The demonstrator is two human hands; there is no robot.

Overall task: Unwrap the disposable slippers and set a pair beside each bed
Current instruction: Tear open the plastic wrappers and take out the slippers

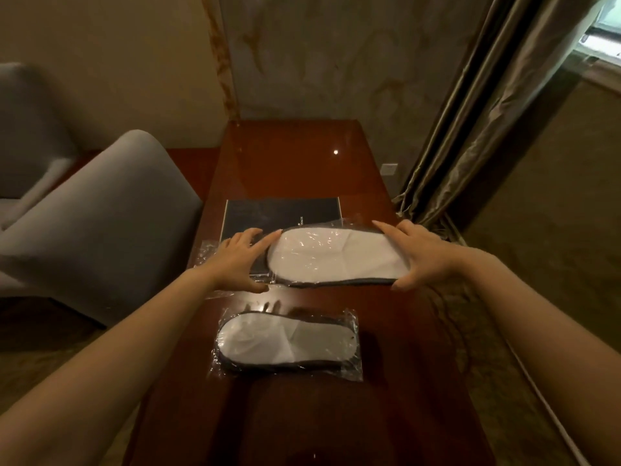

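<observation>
Two packs of white disposable slippers with dark edging, each in clear plastic wrap, are over a glossy dark red wooden table (pixel 295 156). The far pack (pixel 336 257) is held a little above the table between both hands. My left hand (pixel 240 260) grips its left end and the loose plastic there. My right hand (pixel 423 253) clasps its right end, thumb underneath. The near pack (pixel 289 343) lies flat on the table, untouched, closer to me.
A black folder (pixel 255 213) lies on the table under the held pack. A grey armchair (pixel 100 223) stands to the left, touching the table's side. Olive curtains (pixel 470 129) hang at the right, by a window. Carpet lies right of the table.
</observation>
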